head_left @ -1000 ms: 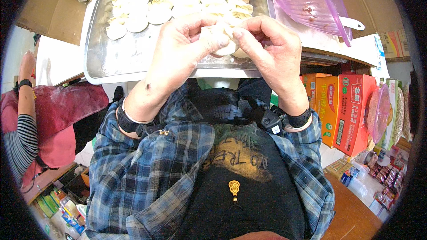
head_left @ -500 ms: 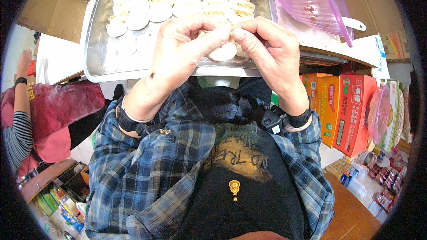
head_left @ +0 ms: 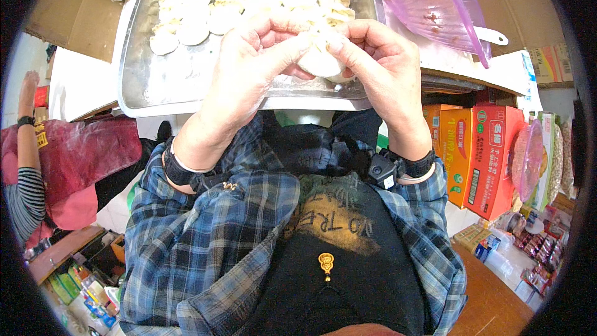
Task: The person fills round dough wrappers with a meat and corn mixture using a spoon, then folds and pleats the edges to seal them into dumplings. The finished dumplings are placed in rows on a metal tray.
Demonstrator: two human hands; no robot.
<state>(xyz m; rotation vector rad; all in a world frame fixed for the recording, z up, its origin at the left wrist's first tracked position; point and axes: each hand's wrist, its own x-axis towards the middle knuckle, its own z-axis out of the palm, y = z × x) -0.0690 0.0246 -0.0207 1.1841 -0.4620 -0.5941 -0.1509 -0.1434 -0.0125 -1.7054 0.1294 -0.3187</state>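
A pale, rounded dumpling [head_left: 321,62] is held between my two hands, over the near right part of a metal tray [head_left: 161,90]. My left hand [head_left: 252,65] pinches its left side and upper edge with thumb and fingers. On the other side, my right hand [head_left: 379,59] presses thumb and curled fingers against its upper right edge. Rows of finished-looking dumplings [head_left: 227,15] lie close together in the far part of the tray, very bright in the light. Part of another dumpling seems to show just below the held one.
Right of the tray stands a translucent purple bowl [head_left: 429,0] with bits of filling on its wall and a white handle [head_left: 491,35] sticking out. Red and orange boxes [head_left: 494,162] stand below the table at right. At far left is a co-worker's striped sleeve [head_left: 28,193], beside maroon cloth.
The dumpling has turned slightly and sits a little higher between my fingers. My fingers have shifted along its upper edge. At far left, the co-worker's arm has moved slightly.
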